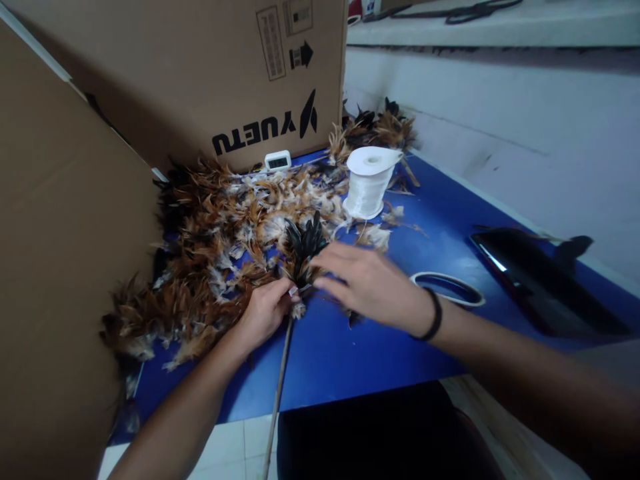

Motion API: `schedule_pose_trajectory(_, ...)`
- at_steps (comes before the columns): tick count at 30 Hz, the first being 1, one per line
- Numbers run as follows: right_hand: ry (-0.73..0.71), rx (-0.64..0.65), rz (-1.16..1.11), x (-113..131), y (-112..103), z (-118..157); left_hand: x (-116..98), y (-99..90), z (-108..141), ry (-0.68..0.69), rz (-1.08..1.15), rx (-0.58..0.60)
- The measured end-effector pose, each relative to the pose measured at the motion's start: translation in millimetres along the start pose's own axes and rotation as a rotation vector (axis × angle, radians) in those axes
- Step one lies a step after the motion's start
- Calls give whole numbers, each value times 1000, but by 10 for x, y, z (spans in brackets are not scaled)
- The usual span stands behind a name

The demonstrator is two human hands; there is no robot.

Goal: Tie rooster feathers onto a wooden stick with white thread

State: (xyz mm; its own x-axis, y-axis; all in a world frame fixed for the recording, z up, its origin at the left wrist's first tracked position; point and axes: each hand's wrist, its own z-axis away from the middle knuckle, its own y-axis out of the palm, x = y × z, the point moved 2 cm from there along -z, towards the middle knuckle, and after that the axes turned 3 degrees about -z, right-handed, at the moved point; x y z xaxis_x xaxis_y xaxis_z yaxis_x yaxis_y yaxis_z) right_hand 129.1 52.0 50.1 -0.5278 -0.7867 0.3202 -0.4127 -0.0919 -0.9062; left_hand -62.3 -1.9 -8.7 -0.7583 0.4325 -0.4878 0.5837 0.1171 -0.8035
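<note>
My left hand point(267, 310) is closed, pinching the top of a thin wooden stick point(281, 373) where feathers gather round it, like a small feather duster. Dark, glossy feathers point(306, 243) stand up from this end, with paler fluff below. A small white bit shows at the left fingertips. Just right of the feathers is my right hand point(367, 287), its thumb and forefinger stretched out and apart, close to the bundle. Whether a thread runs between the hands is too blurred to tell. The stick hangs down past the table's front edge.
Brown and black feathers point(200, 247) cover the left and back of the blue table point(340, 360). Behind stand a white spool point(370, 183) and a small digital clock point(278, 161). Cardboard point(175, 67) walls the left and back. A tape roll point(447, 289) and dark tablet-like object point(545, 280) lie right.
</note>
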Motion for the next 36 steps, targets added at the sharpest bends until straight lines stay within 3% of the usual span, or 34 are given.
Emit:
schedule_pose_trajectory(3, 18, 147, -47, 182, 252, -19, 15, -4, 13, -8, -19, 7)
schedule_pose_trajectory(5, 64, 172, -23, 214, 340, -35, 18, -11, 12, -37, 4, 24)
schedule_pose_trajectory(9, 36, 122, -130, 175, 408, 3, 27, -24, 4, -148, 133, 57)
schedule_pose_trajectory(16, -217, 67, -288, 170, 575, 52, 76, 14, 2, -388, 600, 125)
schedule_pose_trajectory(21, -5, -21, -562, 110, 499, -68, 74, -29, -23, -392, 581, 125)
schedule_pose_trajectory(24, 111, 1, -653, 49, 507, -121, 71, -75, -33, -292, 441, 119)
schedule_pose_trajectory(27, 123, 32, -703, -2, 571, -139, 63, -108, -53, -131, 279, 107)
schedule_pose_trajectory(32, 125, 9, -754, -53, 661, -139, 23, -139, -58, 353, 10, 27)
schedule_pose_trajectory(36, 145, -36, -724, -60, 674, -143, 1, -158, -15, 631, -282, 17)
